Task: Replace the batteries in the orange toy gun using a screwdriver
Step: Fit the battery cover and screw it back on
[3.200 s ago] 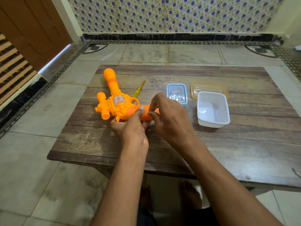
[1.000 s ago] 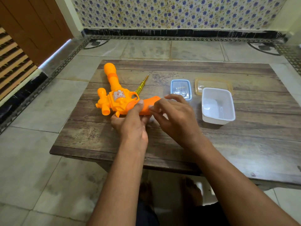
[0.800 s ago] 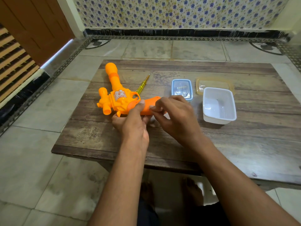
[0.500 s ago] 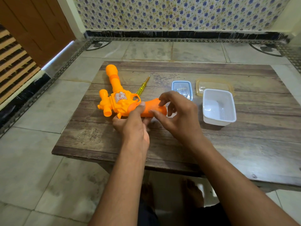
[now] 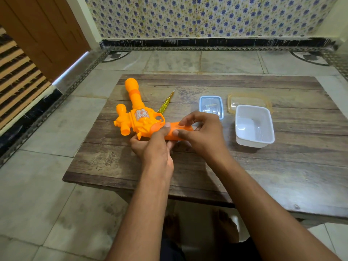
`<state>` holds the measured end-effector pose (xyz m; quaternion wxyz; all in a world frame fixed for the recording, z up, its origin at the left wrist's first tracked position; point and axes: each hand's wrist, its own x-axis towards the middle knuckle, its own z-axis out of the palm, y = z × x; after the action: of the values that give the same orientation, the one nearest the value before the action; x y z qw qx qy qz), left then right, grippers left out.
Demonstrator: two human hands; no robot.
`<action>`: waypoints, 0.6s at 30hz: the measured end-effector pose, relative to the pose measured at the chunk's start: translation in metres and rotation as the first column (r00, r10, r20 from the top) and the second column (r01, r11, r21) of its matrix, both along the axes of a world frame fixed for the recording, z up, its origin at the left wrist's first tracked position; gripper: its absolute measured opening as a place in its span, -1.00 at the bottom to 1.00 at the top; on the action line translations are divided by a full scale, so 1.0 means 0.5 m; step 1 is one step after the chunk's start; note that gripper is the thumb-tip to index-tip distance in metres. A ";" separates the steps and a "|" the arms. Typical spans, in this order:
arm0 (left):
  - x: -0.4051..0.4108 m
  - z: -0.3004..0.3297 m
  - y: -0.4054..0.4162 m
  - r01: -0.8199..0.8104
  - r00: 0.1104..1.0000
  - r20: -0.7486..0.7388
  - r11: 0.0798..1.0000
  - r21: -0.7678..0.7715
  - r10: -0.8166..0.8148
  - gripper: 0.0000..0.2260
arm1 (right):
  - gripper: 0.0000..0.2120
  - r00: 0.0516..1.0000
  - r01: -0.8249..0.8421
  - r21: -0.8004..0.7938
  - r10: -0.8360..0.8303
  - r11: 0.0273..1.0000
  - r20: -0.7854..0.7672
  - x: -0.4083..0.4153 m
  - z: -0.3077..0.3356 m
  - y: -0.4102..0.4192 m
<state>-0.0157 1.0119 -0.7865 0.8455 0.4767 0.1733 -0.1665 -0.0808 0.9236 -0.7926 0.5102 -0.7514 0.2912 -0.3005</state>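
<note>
The orange toy gun lies on its side on the wooden table, barrel pointing away and grip toward the right. My left hand grips the gun where the body meets the grip, thumb on top. My right hand pinches the grip with curled fingers over its top face. The battery compartment is hidden under my fingers. A yellow-handled screwdriver lies on the table just behind the gun, untouched.
A small blue-rimmed clear tub holding small items sits behind my right hand. A white plastic container stands to the right, with its yellowish lid flat behind it. Tiled floor surrounds the low table.
My right hand opened off the grip half a second ago and has closed back on it, fingers on its top. The left hand and the gun have stayed in place.
</note>
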 end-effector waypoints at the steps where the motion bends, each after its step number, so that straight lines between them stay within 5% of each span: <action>1: 0.002 0.000 0.001 0.003 1.000 0.004 1.000 -0.001 -0.003 -0.37 | -0.79 1.000 -0.003 0.003 0.003 1.000 0.009 0.001 0.001 -0.001; 13: 0.021 0.008 0.023 -0.026 0.997 -0.071 0.999 0.033 0.029 -0.37 | -0.98 0.995 0.077 -0.152 -0.066 0.985 0.078 0.015 0.034 -0.018; 18: 0.025 0.002 0.028 -0.013 0.996 -0.084 0.999 0.036 0.016 -0.35 | -0.73 0.983 -0.145 -0.405 0.086 0.903 -0.159 0.107 0.047 -0.053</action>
<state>-0.0031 1.0261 -0.7855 0.8302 0.4828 0.2150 -0.1774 -0.0274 0.8970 -0.7692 0.3346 -0.8774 0.2101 -0.2721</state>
